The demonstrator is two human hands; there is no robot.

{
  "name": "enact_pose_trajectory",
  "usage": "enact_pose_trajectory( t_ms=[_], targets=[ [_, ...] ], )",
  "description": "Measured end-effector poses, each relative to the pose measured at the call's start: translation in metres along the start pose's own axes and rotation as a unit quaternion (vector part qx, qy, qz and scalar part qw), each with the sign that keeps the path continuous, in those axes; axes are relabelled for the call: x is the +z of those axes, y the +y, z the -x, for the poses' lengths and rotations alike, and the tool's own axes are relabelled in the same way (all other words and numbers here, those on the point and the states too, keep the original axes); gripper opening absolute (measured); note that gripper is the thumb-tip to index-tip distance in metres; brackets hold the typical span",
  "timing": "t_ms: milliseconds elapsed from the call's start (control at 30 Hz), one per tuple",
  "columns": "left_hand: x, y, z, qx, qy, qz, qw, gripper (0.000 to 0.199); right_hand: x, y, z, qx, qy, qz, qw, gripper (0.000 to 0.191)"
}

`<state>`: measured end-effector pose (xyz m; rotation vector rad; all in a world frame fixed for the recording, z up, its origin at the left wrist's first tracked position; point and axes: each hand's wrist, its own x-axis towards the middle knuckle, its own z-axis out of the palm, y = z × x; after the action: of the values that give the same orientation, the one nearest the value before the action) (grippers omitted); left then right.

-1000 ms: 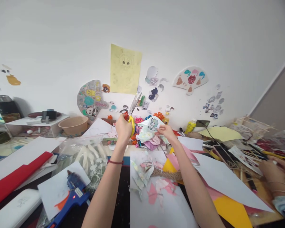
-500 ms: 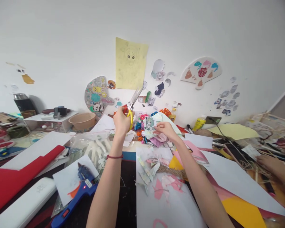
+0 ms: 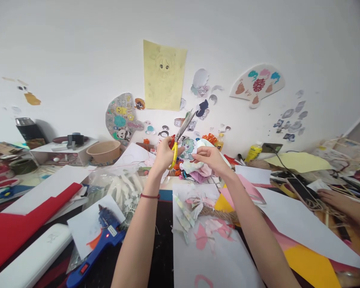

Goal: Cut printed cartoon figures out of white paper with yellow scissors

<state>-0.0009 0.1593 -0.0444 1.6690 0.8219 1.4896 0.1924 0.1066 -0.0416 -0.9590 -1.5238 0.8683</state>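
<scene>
My left hand (image 3: 164, 155) is closed round the handles of a pair of scissors (image 3: 184, 127), whose yellow loop shows below the fist. The slim metal blades point up and to the right, nearly together. Between my hands is a small paper cutout (image 3: 187, 146) of a teal-haired cartoon figure. My right hand (image 3: 210, 159) pinches its right side. Fingers of my left hand come up to its left edge; whether they grip it I cannot tell. Below lies a heap of coloured fabric and yarn pieces (image 3: 198, 171).
A blue glue gun (image 3: 103, 240) with a lit red light lies at the lower left. Paper scraps (image 3: 186, 216) cover a white sheet in front. A tan bowl (image 3: 103, 152) stands at the back left. At the right edge is another person's hand (image 3: 337, 200), near a phone (image 3: 301, 190).
My left hand has moved right with the scissors, close to the cutout. The cutout has tilted and the blades now lean further right. My right hand has shifted only slightly.
</scene>
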Motion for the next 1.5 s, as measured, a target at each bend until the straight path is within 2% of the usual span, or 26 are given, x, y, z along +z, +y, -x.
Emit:
enact_pose_trajectory(
  t_ms=[100, 200, 300, 400, 500, 667, 733, 833, 900, 967, 1067, 1200, 1300, 1367, 1500],
  targets=[
    [-0.002, 0.004, 0.003, -0.011, -0.076, 0.0, 0.997, 0.038, -0.001, 0.0, -0.001, -0.024, 0.025, -0.003, 0.999, 0.032],
    [-0.001, 0.011, 0.007, -0.01, -0.116, 0.01, 0.993, 0.032, 0.0, 0.001, -0.002, -0.058, 0.066, -0.005, 0.996, 0.035],
    [0.005, 0.018, 0.01, 0.004, -0.109, 0.032, 0.993, 0.024, 0.002, 0.001, -0.002, -0.101, 0.122, 0.007, 0.987, 0.035],
    [0.011, 0.027, 0.011, 0.018, -0.079, 0.061, 0.995, 0.033, 0.003, -0.003, 0.001, -0.137, 0.179, 0.032, 0.974, 0.031],
    [0.015, 0.037, 0.013, 0.028, -0.058, 0.075, 0.995, 0.037, 0.003, -0.011, 0.006, -0.153, 0.201, 0.05, 0.966, 0.03],
    [0.021, 0.04, 0.019, 0.022, -0.06, 0.027, 0.998, 0.034, -0.007, -0.02, 0.009, -0.123, 0.111, 0.064, 0.984, 0.026],
    [0.024, 0.036, 0.02, 0.006, -0.056, 0.002, 0.998, 0.03, -0.014, -0.017, 0.007, -0.109, 0.087, 0.072, 0.988, 0.027],
    [0.025, 0.032, 0.02, -0.017, -0.041, -0.023, 0.999, 0.037, -0.022, -0.008, 0.003, -0.08, 0.053, 0.092, 0.991, 0.031],
    [0.018, 0.033, 0.018, -0.028, -0.022, -0.034, 0.999, 0.039, -0.024, -0.001, 0.002, -0.07, 0.045, 0.11, 0.99, 0.034],
    [0.001, 0.037, 0.016, -0.035, 0.009, -0.045, 0.998, 0.038, -0.021, 0.005, 0.001, -0.065, 0.04, 0.124, 0.989, 0.038],
    [-0.036, 0.052, 0.016, -0.033, 0.082, -0.058, 0.994, 0.037, 0.0, 0.015, -0.013, -0.061, 0.017, 0.148, 0.987, 0.044],
    [-0.08, 0.081, 0.03, -0.012, 0.215, -0.055, 0.975, 0.03, 0.056, 0.037, -0.067, -0.047, -0.056, 0.233, 0.97, 0.036],
    [-0.097, 0.099, 0.047, 0.007, 0.289, -0.034, 0.957, 0.027, 0.1, 0.061, -0.116, -0.032, -0.092, 0.294, 0.951, 0.036],
    [-0.103, 0.107, 0.057, 0.021, 0.313, -0.02, 0.949, 0.028, 0.12, 0.081, -0.141, -0.027, -0.11, 0.322, 0.94, 0.037],
    [-0.113, 0.11, 0.066, 0.035, 0.347, -0.023, 0.937, 0.03, 0.137, 0.119, -0.172, -0.024, -0.143, 0.351, 0.925, 0.033]
  ],
)
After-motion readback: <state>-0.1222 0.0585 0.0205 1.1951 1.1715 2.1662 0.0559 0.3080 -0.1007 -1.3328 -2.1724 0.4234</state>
